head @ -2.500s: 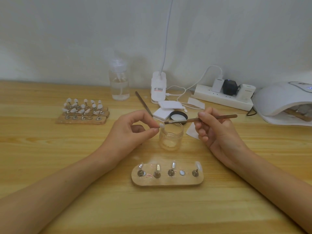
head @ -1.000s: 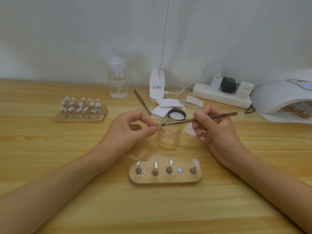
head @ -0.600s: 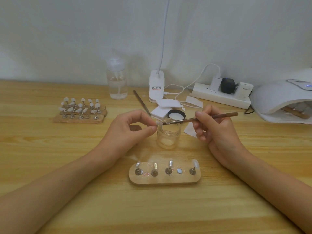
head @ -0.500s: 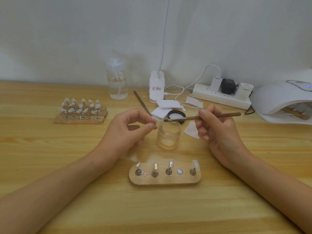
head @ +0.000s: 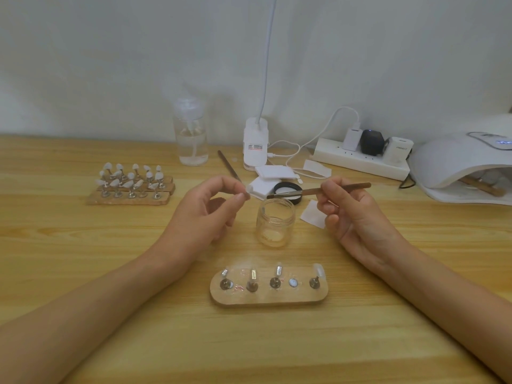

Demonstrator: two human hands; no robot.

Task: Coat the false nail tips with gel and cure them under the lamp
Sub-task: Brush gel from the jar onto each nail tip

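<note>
- The wooden counter carries all the items and runs back to a pale wall.
- A white curing lamp stands at the far right. A wooden holder is partly seen inside its opening.
- The left hand is raised left of the jar. A small nail-tip stand is pinched between its thumb and forefinger. Whether a tip sits on the stand cannot be told.
- The right hand is closed around a gel brush, which is held nearly level.
- A white power strip lies at the back, beside the lamp.
- A clear pump bottle stands upright at the back, left of centre.
- A group of wooden racks at the left carries many white false nail tips on stands.
- An oval wooden holder lies nearest the person and bears four stands with clear nail tips.
- An open glass jar stands between the hands. The brush bristles are held above its rim, near the pinched stand but apart from it.
- A black lid lies just behind the jar.
</note>
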